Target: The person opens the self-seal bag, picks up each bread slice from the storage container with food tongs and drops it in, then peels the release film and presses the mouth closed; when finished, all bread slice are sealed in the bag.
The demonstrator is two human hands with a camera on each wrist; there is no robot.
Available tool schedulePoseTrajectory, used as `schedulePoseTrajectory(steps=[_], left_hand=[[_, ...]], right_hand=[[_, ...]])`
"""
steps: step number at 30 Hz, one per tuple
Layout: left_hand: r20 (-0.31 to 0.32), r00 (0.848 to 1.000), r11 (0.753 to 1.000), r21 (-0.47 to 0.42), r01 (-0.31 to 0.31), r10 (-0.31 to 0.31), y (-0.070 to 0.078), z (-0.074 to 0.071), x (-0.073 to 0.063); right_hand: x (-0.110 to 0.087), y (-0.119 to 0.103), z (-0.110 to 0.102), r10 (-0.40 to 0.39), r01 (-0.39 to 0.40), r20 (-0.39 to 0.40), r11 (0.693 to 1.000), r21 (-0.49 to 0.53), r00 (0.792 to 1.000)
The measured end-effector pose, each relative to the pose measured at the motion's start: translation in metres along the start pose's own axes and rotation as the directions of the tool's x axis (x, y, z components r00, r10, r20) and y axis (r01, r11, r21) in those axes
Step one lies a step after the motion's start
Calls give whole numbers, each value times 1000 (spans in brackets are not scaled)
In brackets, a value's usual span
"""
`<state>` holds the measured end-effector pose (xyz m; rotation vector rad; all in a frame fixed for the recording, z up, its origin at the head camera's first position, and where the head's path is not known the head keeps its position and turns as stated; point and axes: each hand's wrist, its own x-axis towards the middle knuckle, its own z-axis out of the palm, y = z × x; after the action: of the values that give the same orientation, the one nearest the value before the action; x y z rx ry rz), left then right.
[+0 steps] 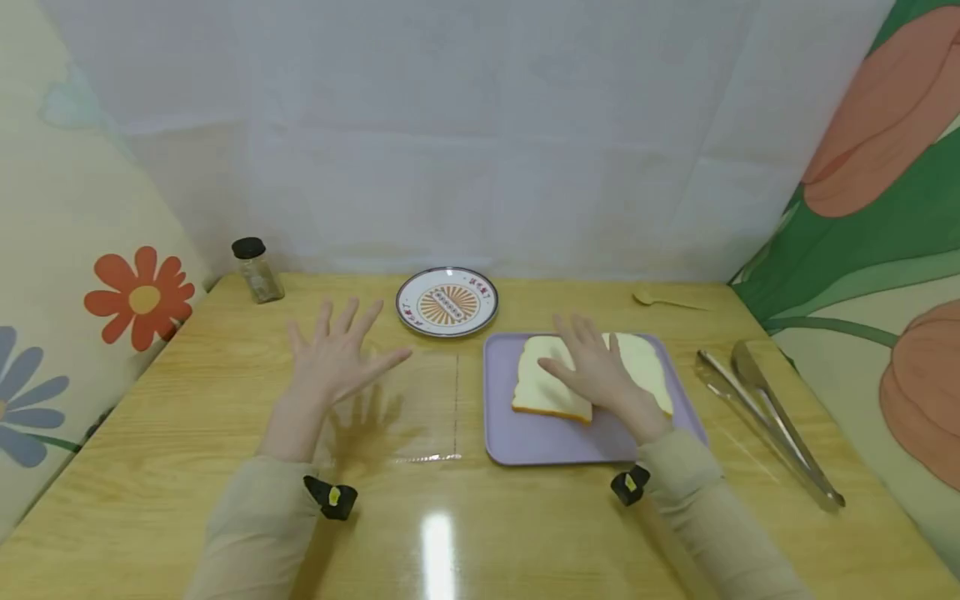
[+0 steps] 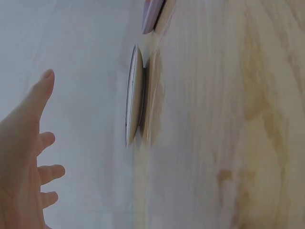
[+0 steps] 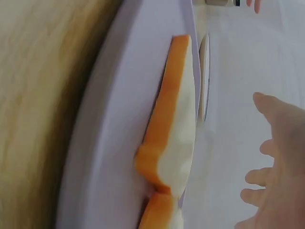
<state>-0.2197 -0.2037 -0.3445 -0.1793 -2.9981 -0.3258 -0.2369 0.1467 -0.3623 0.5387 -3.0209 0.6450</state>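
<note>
My left hand (image 1: 330, 358) hovers over the left half of the table with its fingers spread, casting a shadow on the wood. A clear, flat transparent sheet or board (image 1: 427, 408) lies just right of that shadow. My right hand (image 1: 596, 371) is held above two slices of bread (image 1: 551, 387), fingers straight and nothing in them. The slices, white with orange-brown crust, lie side by side on a lilac tray (image 1: 517, 446). In the right wrist view the bread (image 3: 167, 119) sits below the raised right hand (image 3: 281, 162), with space between them.
A patterned round plate (image 1: 447, 302) stands at the back middle. At the back left is a black-lidded jar (image 1: 258, 271). A small yellowish spoon (image 1: 667, 302) lies at the back right, and metal tongs (image 1: 780, 425) lie right of the tray. A white cloth (image 1: 480, 142) hangs behind.
</note>
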Motion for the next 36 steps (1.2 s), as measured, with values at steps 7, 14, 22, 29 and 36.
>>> schedulePoseTrajectory(steps=[7, 14, 22, 29, 36], left_hand=[[31, 999, 999, -37, -26, 27, -5, -1, -7], [49, 995, 991, -105, -82, 88, -6, 2, -12], [50, 980, 969, -164, -184, 194, -9, 12, -21], [71, 965, 954, -180, -238, 254, -5, 17, -25], [129, 926, 923, -204, -326, 356, -6, 25, -30]], right_hand=[[1, -12, 9, -137, 138, -37, 990, 19, 990], [4, -27, 21, -229, 229, -2, 972, 49, 973], [3, -45, 33, -313, 312, 52, 950, 32, 948], [4, -64, 39, -412, 412, 80, 911, 20, 908], [10, -84, 44, -447, 451, 193, 892, 29, 873]])
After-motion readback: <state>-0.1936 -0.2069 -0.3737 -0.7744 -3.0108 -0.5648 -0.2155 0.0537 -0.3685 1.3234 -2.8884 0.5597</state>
